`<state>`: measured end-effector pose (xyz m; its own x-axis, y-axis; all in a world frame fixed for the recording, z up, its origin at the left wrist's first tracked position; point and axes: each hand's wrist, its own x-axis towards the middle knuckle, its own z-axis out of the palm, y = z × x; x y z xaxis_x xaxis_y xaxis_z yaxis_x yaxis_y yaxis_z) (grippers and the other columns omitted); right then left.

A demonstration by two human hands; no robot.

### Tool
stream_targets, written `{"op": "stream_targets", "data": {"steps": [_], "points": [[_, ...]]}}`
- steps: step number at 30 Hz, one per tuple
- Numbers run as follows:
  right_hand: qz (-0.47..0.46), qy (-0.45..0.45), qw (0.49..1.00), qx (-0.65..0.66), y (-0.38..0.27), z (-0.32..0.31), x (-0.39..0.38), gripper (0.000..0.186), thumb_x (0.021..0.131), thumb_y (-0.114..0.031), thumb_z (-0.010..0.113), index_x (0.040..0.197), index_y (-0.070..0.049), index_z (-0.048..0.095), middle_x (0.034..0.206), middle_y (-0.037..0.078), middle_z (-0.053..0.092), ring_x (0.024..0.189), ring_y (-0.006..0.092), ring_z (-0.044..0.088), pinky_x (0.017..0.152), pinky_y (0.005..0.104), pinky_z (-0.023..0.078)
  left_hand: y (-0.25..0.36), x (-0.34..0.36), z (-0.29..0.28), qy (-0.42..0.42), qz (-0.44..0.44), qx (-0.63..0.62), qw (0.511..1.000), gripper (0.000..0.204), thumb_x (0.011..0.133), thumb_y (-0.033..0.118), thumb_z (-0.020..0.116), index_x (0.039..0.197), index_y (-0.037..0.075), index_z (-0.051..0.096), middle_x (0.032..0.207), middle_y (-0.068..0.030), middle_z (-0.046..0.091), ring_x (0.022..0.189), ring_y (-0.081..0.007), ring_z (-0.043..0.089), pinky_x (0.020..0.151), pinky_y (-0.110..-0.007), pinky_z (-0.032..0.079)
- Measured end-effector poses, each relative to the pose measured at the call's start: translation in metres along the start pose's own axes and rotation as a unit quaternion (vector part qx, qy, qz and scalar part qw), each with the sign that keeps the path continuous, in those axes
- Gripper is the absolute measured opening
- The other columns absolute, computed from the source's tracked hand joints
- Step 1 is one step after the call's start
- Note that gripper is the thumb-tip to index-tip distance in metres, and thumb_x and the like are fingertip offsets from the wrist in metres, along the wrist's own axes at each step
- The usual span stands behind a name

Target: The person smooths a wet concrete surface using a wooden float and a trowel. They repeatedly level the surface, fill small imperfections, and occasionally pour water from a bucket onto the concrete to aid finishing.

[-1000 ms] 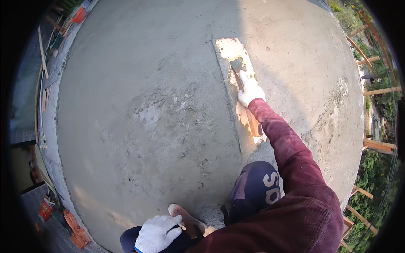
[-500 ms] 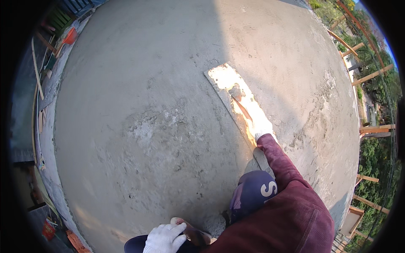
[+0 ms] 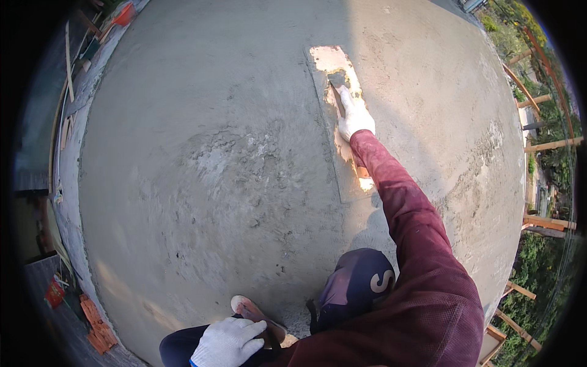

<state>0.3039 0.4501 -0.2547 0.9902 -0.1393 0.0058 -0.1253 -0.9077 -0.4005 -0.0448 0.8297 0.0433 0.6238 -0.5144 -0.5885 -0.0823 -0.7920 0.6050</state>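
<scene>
My right hand (image 3: 356, 116), in a white knit glove, is wrapped round the handle of a long plastering trowel (image 3: 330, 59). The flat blade lies on wet grey concrete (image 3: 165, 116), its far end pointing away from me, and its back is smeared with dried cement. Along the blade runs the line between shade and sunlight. My left hand (image 3: 226, 342), gloved in white too, rests on my bent left leg with its fingers stretched out and nothing in them. Below the trowel the concrete has a rough, crumbly patch (image 3: 238, 159).
At the left edge of the slab stand an orange bucket (image 3: 124, 13) and stacked red bricks (image 3: 96, 324). Wooden posts (image 3: 550, 222) stick out along the right edge, with greenery beyond. My shoe (image 3: 251, 309) is on the concrete beside my knee pad (image 3: 351, 287).
My right arm has reached farther out, sliding the trowel away from me and turning it straighter. My left hand has shifted slightly left and down in view.
</scene>
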Motion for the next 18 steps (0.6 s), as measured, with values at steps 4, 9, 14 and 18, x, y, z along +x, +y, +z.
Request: {"op": "stream_targets", "data": {"steps": [4, 9, 14, 18], "points": [[-0.105, -0.070, 0.992, -0.025, 0.029, -0.037, -0.134, 0.086, 0.087, -0.008, 0.062, 0.162, -0.032, 0.029, 0.155, 0.020, 0.046, 0.141, 0.0412, 0.047, 0.116, 0.0479, 0.043, 0.003, -0.010, -0.011, 0.011, 0.000, -0.058, 0.998, 0.036, 0.092, 0.028, 0.068, 0.124, 0.012, 0.069, 0.105, -0.0127, 0.073, 0.096, -0.0354, 0.070, 0.081, -0.046, 0.055], [0.075, -0.019, 0.997, 0.001, 0.067, -0.056, -0.075, 0.088, 0.088, -0.010, 0.064, 0.161, -0.042, 0.027, 0.152, 0.017, 0.051, 0.128, 0.0399, 0.060, 0.105, 0.0452, 0.052, 0.002, -0.028, 0.008, 0.083, -0.025, -0.016, 0.996, 0.031, 0.092, 0.020, 0.068, 0.120, 0.008, 0.070, 0.104, -0.0137, 0.072, 0.096, -0.0338, 0.068, 0.084, -0.045, 0.053], [0.035, -0.054, 0.997, -0.031, -0.024, -0.011, 0.048, 0.070, 0.095, -0.029, 0.066, 0.156, -0.038, 0.033, 0.135, 0.022, 0.065, 0.119, 0.0418, 0.066, 0.099, 0.0514, 0.054, 0.013, 0.000, 0.016, -0.008, -0.029, 0.050, 0.998, 0.031, 0.091, 0.028, 0.069, 0.117, 0.011, 0.070, 0.094, -0.0112, 0.071, 0.089, -0.0316, 0.069, 0.075, -0.045, 0.054], [-0.115, -0.084, 0.990, 0.013, -0.091, 0.025, -0.038, 0.080, 0.090, -0.016, 0.065, 0.158, -0.042, 0.031, 0.140, 0.020, 0.060, 0.126, 0.0419, 0.060, 0.104, 0.0506, 0.051, -0.009, 0.026, 0.010, -0.032, 0.060, 0.095, 0.993, 0.034, 0.096, 0.031, 0.065, 0.120, 0.007, 0.068, 0.094, -0.0094, 0.070, 0.086, -0.0296, 0.068, 0.078, -0.043, 0.053]]}}
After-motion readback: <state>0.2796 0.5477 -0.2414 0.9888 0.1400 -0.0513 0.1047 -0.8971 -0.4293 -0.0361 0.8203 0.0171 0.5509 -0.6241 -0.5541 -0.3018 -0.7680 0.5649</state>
